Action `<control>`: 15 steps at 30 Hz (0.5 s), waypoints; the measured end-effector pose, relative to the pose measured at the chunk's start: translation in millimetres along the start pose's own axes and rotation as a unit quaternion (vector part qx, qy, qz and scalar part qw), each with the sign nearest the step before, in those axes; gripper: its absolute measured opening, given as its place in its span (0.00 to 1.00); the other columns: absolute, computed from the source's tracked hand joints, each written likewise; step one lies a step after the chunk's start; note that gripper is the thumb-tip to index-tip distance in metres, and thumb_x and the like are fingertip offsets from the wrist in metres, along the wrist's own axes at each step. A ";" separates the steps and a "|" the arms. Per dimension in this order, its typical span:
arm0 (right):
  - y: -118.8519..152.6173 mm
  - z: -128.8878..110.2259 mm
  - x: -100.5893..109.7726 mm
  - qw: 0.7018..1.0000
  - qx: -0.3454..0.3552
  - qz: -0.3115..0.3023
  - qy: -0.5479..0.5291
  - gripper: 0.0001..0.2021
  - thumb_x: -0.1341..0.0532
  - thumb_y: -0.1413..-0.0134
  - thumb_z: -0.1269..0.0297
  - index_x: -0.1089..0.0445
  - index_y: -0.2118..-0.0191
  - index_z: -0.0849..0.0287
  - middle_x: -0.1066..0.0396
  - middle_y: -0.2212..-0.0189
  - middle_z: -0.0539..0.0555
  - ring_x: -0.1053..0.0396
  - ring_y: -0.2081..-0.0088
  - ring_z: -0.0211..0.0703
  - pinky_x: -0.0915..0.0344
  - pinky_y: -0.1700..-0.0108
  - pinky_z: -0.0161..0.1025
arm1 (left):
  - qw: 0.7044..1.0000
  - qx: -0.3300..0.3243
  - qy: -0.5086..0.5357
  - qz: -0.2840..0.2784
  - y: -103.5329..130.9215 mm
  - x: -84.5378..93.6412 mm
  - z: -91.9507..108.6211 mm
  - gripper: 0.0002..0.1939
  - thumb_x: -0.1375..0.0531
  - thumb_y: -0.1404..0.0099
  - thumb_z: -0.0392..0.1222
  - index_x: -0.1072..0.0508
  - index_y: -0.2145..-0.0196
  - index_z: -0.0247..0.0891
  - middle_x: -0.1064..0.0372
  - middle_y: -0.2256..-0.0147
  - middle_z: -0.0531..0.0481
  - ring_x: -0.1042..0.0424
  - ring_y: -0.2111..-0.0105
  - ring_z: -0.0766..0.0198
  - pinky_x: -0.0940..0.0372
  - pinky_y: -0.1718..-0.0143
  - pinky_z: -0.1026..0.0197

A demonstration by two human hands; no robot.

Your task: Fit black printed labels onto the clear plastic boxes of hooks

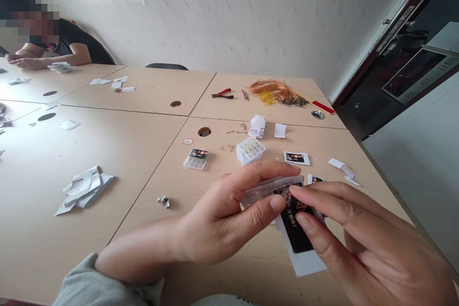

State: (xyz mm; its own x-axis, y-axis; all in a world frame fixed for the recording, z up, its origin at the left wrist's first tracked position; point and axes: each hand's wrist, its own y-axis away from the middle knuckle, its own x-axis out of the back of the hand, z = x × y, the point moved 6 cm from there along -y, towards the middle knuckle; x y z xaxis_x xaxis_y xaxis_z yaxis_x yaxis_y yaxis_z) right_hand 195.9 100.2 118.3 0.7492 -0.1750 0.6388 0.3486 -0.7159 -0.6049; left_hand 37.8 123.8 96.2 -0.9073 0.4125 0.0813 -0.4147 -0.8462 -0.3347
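Note:
Low in front of me, my left hand (225,215) grips a clear plastic box (260,190) between thumb and fingers. My right hand (373,234) closes its fingertips on a black printed label (296,232) with white paper beneath it. The label's upper end lies against the box; whether it is stuck there I cannot tell. Beyond my hands are a stack of clear boxes (250,150) and one box (197,158) bearing a similar black label. Another black label on white paper (296,158) lies to the right of the stack.
Farther back lie red-handled pliers (223,94), a bundle of orange strands (274,90) and a stack of white cards (256,126). Flat white packets (84,190) are at left, near crumpled foil (164,202). Another person (68,43) sits at the far left.

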 end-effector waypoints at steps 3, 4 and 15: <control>-0.1 -0.9 0.9 1.000 0.009 0.015 -0.002 0.13 0.38 0.38 0.73 0.25 0.50 0.54 0.20 0.56 0.49 0.21 0.57 0.36 0.26 0.50 0.27 | 1.000 -0.004 -0.001 -0.004 0.1 -0.1 1.0 0.15 0.42 0.26 0.37 0.29 0.44 0.45 0.27 0.51 0.49 0.27 0.52 0.66 0.30 0.52 0.69; -0.1 -1.1 0.8 1.000 0.011 0.018 -0.005 0.13 0.38 0.38 0.73 0.25 0.50 0.54 0.20 0.57 0.49 0.21 0.57 0.36 0.26 0.50 0.27 | 1.000 -0.007 -0.002 -0.005 0.2 -0.2 1.3 0.15 0.42 0.26 0.37 0.29 0.44 0.45 0.27 0.51 0.49 0.27 0.52 0.67 0.30 0.52 0.70; -1.5 0.7 -4.0 0.999 0.009 0.021 -0.024 0.13 0.37 0.38 0.71 0.25 0.49 0.54 0.20 0.56 0.51 0.21 0.56 0.38 0.25 0.49 0.28 | 0.999 -0.042 -0.005 -0.003 1.7 -1.2 0.6 0.18 0.44 0.25 0.34 0.30 0.41 0.47 0.28 0.52 0.51 0.28 0.52 0.70 0.31 0.50 0.72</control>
State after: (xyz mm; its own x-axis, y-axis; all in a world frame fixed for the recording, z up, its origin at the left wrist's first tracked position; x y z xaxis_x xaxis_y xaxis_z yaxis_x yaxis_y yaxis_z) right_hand 192.8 102.5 116.3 0.7897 -0.1709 0.5892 0.3261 -0.6965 -0.6392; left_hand 38.1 121.6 96.1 -0.9054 0.4140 0.0939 -0.4139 -0.8118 -0.4120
